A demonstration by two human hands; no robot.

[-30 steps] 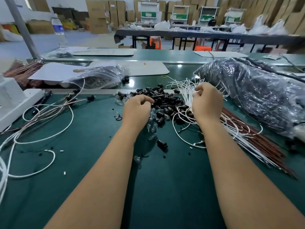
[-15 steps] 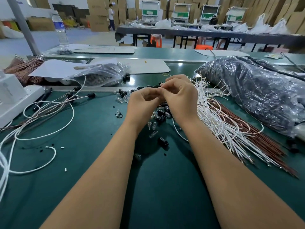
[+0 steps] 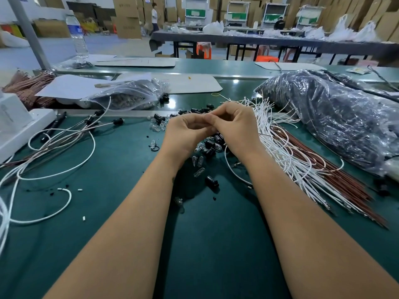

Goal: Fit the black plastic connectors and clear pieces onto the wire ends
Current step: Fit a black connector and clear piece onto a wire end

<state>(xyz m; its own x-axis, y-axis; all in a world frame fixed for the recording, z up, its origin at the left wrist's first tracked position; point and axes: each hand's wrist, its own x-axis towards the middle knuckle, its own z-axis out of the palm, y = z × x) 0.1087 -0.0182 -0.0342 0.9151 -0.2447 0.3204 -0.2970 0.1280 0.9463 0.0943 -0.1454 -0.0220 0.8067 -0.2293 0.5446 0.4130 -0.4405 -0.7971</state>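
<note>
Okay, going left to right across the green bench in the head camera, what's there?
White box → loose white wires → left hand → right hand → bundle of white and brown wires → big plastic bag.

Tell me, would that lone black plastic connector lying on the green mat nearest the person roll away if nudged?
Probably yes: the black plastic connector looks like a short cylinder lying on its side, so a nudge could set it rolling. It seems small and light beside the right hand. The green mat looks smooth, so it would likely slide as well.
</note>
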